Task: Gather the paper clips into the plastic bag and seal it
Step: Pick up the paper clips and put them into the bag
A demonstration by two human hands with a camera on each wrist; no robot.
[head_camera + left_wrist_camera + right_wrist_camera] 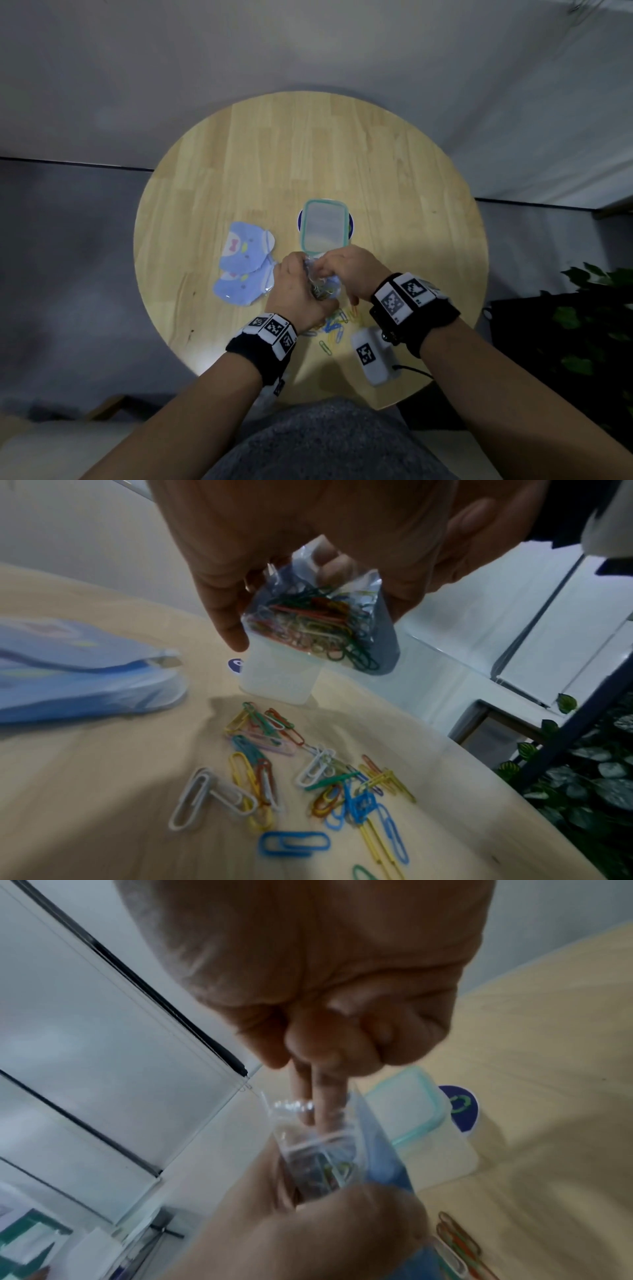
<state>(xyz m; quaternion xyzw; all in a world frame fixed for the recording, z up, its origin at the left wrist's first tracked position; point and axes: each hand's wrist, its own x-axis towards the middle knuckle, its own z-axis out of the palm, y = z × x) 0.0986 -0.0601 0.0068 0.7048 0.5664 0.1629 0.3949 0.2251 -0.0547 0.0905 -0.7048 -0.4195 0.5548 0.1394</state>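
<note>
A small clear plastic bag [321, 285] with several coloured paper clips inside hangs above the table. My left hand [298, 278] grips the bag [308, 631] round its sides, thumb on one side and fingers on the other. My right hand [327, 270] reaches down to the bag's top, and its fingertips [313, 1110] pinch the mouth of the bag [318, 1153]. Several loose paper clips [337, 325] lie on the wood just below the hands, spread out in the left wrist view [308, 780]. Whether the bag's strip is pressed together is hidden.
Just beyond the hands stands a clear container with a teal-rimmed lid [323, 224] on a blue round sticker. Blue socks in a clear wrapper [245, 265] lie to the left. A white marker box [375, 356] with a cable sits near the round table's [308, 154] front right edge.
</note>
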